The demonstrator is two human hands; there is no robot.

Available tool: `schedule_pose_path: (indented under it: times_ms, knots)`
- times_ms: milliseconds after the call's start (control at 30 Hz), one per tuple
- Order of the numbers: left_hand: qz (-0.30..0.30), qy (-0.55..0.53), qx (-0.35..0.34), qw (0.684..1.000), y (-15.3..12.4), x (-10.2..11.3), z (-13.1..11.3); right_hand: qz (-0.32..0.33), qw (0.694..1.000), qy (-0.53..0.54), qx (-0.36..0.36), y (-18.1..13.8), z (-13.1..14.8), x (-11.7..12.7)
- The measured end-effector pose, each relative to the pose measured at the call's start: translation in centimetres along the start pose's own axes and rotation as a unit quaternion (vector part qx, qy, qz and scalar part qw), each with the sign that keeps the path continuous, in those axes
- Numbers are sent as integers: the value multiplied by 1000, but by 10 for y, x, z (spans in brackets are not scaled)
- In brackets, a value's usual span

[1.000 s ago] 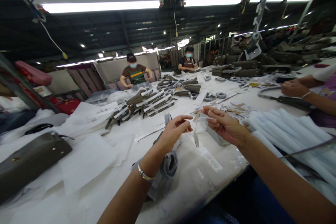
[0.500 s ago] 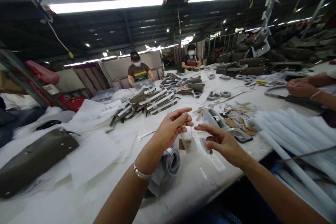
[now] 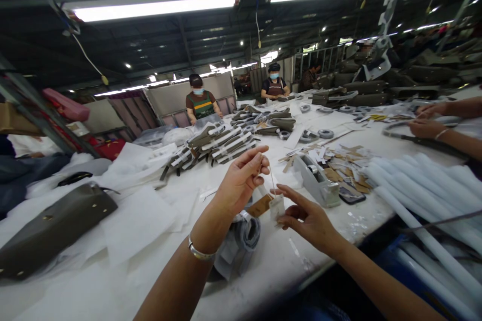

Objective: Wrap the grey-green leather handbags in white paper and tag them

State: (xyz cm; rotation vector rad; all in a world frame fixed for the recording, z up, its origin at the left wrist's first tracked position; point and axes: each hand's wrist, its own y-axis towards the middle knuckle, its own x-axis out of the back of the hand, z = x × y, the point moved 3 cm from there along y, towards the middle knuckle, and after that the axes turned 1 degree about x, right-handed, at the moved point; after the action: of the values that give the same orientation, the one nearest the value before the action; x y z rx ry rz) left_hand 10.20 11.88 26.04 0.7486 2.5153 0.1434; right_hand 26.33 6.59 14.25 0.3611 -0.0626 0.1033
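My left hand [image 3: 241, 183], a silver bracelet on its wrist, pinches the top of a thin string [image 3: 271, 176] above the table. From the string hangs a small whitish hang tag [image 3: 277, 207]. The thumb and fingers of my right hand [image 3: 311, 216] are closed on that tag's right edge. A brown card tag [image 3: 260, 206] shows just left of it, and I cannot tell if it is on the same string. Below my left hand a rolled grey strap [image 3: 247, 234] in clear wrapping lies on the white table [image 3: 271, 276].
A grey tape dispenser [image 3: 316, 180] stands beyond my right hand, near a phone [image 3: 352, 194] and scattered cards [image 3: 344, 165]. White foam tubes [image 3: 417, 200] lie right, a dark bag [image 3: 56, 230] left, wrapped straps [image 3: 211, 145] ahead. A co-worker's hands [image 3: 427, 128] are at far right.
My right hand has moved down and left and now grips the whitish tag. The brown card shows more clearly, and the string is slanted between my hands.
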Motion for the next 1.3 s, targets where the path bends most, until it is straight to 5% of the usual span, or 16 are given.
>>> schedule_pose_path:
  times_ms: [167, 367, 500, 700, 933, 1167, 1300]
  knots:
    - [15, -1, 8, 1000, -6, -1, -3, 44, 995, -87, -23, 2, -3, -2]
    - [7, 35, 17, 999, -10, 0, -3, 7, 975, -211, 65, 7, 20, 5]
    - [11, 45, 14, 999, -12, -2, -3, 0, 985, -152, 82, 10, 32, 1]
    - [10, 48, 9, 999, -16, -2, -3, -11, 1000, -9, -25, 16, 19, -18]
    - [3, 51, 2, 999, -22, 2, -8, 62, 977, 181, -95, 13, 11, -28]
    - [17, 43, 1, 999, -33, 2, -9, 121, 973, 168, -102, 18, 5, -43]
    - [-4, 64, -2, 998, -49, 2, -21, 136, 981, 72, -119, 18, -1, -45]
